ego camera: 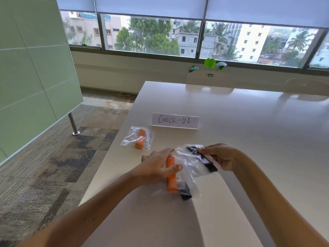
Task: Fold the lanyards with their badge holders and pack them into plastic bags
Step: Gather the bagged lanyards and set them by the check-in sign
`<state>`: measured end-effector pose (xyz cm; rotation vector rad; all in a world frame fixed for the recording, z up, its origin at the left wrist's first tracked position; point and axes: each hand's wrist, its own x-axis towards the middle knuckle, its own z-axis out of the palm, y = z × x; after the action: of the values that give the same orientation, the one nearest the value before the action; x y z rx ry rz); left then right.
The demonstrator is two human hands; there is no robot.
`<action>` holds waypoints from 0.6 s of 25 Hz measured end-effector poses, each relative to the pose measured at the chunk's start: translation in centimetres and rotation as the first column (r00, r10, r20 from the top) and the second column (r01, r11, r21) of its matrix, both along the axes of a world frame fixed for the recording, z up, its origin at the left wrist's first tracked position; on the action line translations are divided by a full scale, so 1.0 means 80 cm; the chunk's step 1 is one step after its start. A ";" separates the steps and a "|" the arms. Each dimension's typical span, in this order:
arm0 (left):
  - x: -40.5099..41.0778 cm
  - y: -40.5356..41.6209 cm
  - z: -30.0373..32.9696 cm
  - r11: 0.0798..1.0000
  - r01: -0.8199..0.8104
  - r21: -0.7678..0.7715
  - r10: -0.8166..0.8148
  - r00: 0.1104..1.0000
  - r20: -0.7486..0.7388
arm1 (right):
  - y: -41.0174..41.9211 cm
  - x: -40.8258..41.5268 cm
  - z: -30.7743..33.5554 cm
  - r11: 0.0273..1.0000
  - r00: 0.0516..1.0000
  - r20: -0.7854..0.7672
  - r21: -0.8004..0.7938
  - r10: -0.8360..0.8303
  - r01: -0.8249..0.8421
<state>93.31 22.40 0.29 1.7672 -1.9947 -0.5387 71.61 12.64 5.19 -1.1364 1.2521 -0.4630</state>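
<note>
- Head view shows the clear plastic bag [188, 168] I am filling, low over the near part of the white table [231, 131], between my two hands.
- An orange folded lanyard [171, 177] lies at the bag's left side. Its long side runs from me toward the window, tipped only a little.
- A black strip [204, 159] shows through the plastic, slanting from upper left down to lower right. A dark piece [186, 196] peeks out near the bag's low end. I cannot tell if these are strap or badge holder.
- My left hand [160, 168] holds the orange bundle, with my thumb curled over it and my fingers behind.
- My right hand [220, 157] pinches the bag's top right edge, fingers bent tight on the plastic.
- What could go wrong, I think: the plastic is slippery, so a loose pinch may let the bag slide away. If I let go of the bundle too soon, the fold may spring open. The dark piece could poke out and stop the bag from closing.
- Farther off on the left lies a packed bag [138, 139] with an orange lanyard inside, pointing the same way.
- Behind it stands a white "CHECK-IN" sign [175, 120].
</note>
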 end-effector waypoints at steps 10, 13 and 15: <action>0.124 -0.049 0.003 0.903 -0.295 -0.314 0.372 0.900 0.225 | -0.057 0.121 -0.004 0.977 0.968 0.189 -0.100 -0.168 0.189; 0.129 -0.059 -0.005 0.972 -0.217 -0.093 0.234 0.936 0.261 | -0.060 0.137 -0.019 0.974 0.986 0.076 -0.158 -0.149 0.160; 0.124 -0.060 -0.012 0.970 -0.240 -0.041 0.243 0.938 0.246 | -0.061 0.142 -0.024 0.970 0.991 0.006 -0.201 -0.136 0.134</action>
<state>103.26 17.59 -0.63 2.1243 -1.8907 -0.2344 82.96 7.72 3.29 -1.2271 1.3167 -0.7013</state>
